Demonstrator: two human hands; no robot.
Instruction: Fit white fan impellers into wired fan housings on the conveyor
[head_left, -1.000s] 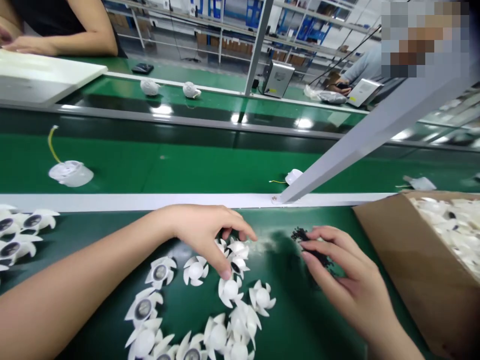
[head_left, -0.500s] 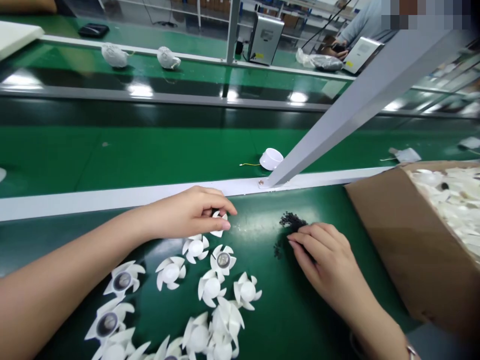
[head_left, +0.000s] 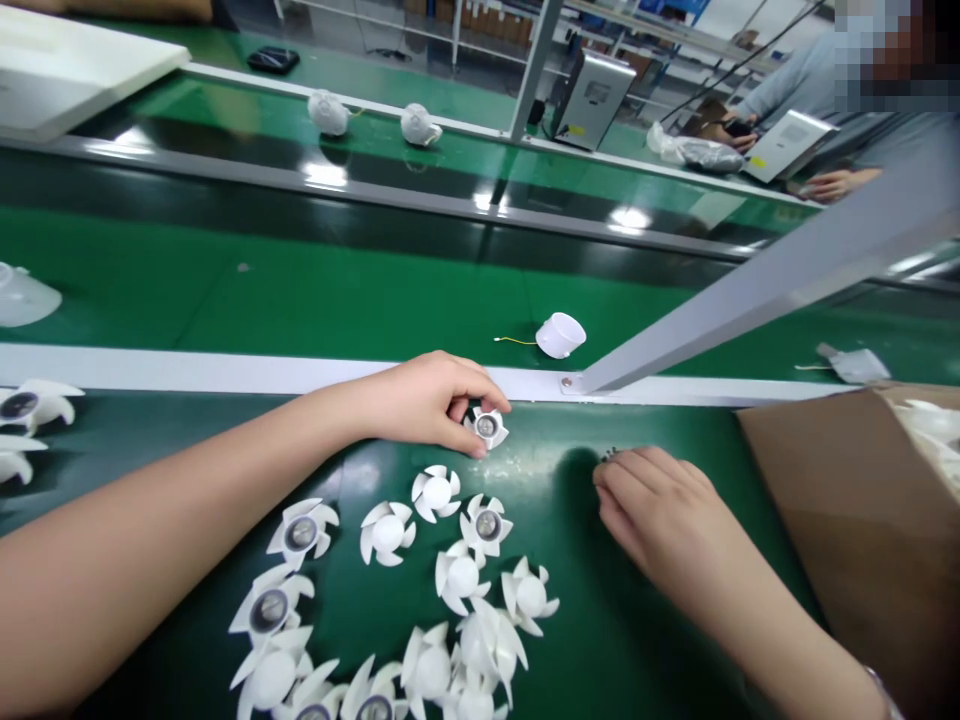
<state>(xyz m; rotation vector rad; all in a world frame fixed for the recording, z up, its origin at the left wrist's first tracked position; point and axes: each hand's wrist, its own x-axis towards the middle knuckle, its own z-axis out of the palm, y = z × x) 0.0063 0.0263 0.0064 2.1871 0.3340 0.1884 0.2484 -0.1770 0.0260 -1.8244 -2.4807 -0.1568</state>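
Note:
My left hand lies at the far edge of the dark green belt, its fingertips pinching a white plastic fan impeller with a grey hub disc. Several similar fans lie loosely below it, some with the grey disc up and others with a white dome up. My right hand rests on the belt with its fingers together. It covers a dark pile of small granules, and only a few bits show at the fingertips.
A brown cardboard box of white parts stands at the right. A grey metal strut crosses above the white belt rail. On the belt beyond lies a white cup with yellow wire. A co-worker's hand is at the far right.
My left hand has moved right with the fan at its fingertips. My right hand now covers nearly all the dark granules. The whole view has shifted slightly as my head turned.

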